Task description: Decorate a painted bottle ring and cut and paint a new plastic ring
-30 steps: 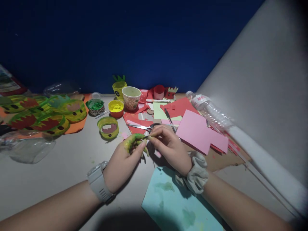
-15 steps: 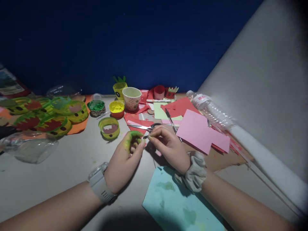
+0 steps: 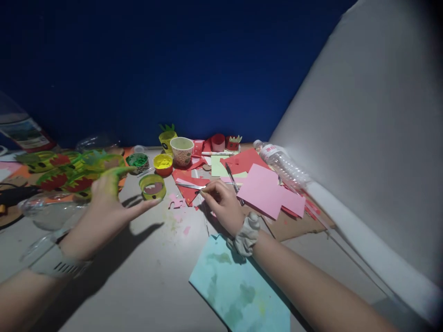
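Note:
My left hand (image 3: 107, 203) has paint-stained fingers spread wide and holds nothing. Its thumb tip reaches close to a yellow-green ring (image 3: 161, 189) that stands on the table; whether they touch, I cannot tell. Dark spots mark the ring's front, and a brownish-pink piece shows inside it. Over the red paper, my right hand (image 3: 224, 205) pinches a small black paper piece (image 3: 197, 192) between thumb and fingertips. Scissors (image 3: 188, 185) lie partly hidden behind that hand.
Several painted rings (image 3: 51, 180) sit at left beside a clear plastic piece (image 3: 51, 212). Paint cups, green (image 3: 138, 162) and yellow (image 3: 163, 163), stand behind the ring near a paper cup (image 3: 182, 154). Pink paper (image 3: 259, 189), a pen (image 3: 231, 175), a bottle (image 3: 284, 163) and a turquoise sheet (image 3: 238, 290) lie right.
My left hand has left the right hand, moving left toward the ring with its fingers opening out. The right hand keeps its pinch on the black piece. The camera view has shifted somewhat.

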Action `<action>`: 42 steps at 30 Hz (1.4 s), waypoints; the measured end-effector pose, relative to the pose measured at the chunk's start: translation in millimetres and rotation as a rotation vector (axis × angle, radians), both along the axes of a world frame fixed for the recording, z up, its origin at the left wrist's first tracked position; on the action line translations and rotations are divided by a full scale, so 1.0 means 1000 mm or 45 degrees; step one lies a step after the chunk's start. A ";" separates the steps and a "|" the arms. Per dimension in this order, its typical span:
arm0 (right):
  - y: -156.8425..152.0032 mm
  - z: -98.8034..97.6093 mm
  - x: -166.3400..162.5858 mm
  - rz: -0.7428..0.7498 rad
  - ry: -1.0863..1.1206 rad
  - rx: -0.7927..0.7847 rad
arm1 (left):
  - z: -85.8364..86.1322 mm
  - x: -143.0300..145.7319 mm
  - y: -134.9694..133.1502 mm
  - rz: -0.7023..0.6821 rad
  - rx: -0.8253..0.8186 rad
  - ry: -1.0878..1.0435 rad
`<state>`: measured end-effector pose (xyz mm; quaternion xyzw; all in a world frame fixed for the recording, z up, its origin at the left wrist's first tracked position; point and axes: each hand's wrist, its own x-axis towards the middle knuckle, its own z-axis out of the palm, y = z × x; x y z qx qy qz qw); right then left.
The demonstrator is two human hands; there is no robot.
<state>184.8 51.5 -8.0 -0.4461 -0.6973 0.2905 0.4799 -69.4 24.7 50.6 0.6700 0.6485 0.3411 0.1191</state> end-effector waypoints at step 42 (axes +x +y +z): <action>-0.020 0.017 -0.005 0.568 -0.387 0.447 | -0.054 0.028 -0.014 -0.467 -0.632 -0.961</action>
